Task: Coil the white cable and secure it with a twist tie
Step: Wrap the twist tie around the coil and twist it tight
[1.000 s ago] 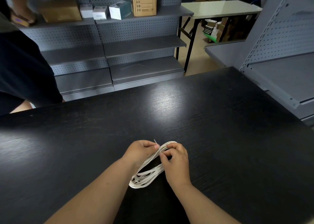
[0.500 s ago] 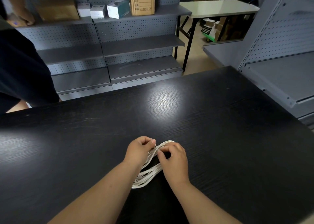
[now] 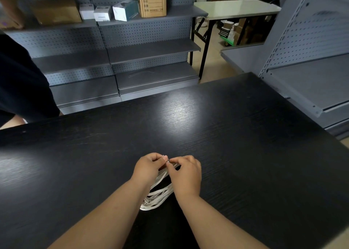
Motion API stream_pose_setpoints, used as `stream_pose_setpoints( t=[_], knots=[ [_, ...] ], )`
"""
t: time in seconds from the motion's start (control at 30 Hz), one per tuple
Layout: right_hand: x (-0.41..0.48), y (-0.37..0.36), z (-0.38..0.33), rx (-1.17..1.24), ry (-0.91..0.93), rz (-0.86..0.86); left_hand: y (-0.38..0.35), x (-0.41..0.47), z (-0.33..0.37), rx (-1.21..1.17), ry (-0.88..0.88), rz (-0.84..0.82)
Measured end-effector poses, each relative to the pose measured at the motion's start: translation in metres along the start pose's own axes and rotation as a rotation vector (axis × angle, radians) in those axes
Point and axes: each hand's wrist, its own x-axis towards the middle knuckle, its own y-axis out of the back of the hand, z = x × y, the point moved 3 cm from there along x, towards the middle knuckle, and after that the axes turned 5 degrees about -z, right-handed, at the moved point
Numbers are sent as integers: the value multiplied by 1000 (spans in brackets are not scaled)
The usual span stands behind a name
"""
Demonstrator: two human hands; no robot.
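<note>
A coiled white cable lies on the black table, its loops showing between my wrists. My left hand and my right hand meet over the far end of the coil, fingertips nearly touching. Both pinch a thin twist tie at the top of the bundle; only a small pale tip of it shows. The far end of the coil is hidden under my hands.
Grey pegboard shelves stand behind the table with cardboard and white boxes on the top shelf. A person in dark clothing stands at the left edge. Another shelf unit rises on the right.
My hands have closed in over the coil's far end until their fingertips meet. The upright tie tip seen a second ago is now tucked between my fingers.
</note>
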Motion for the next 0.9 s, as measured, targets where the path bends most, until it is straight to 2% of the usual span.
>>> stream_pose_setpoints(
  t=[0.4,0.9],
  knots=[
    [-3,2,-8,-115,19,38,-2,1,1,-7,19,7],
    [-3,2,-6,-113,44,18,1,0,0,-25,57,28]
  ],
)
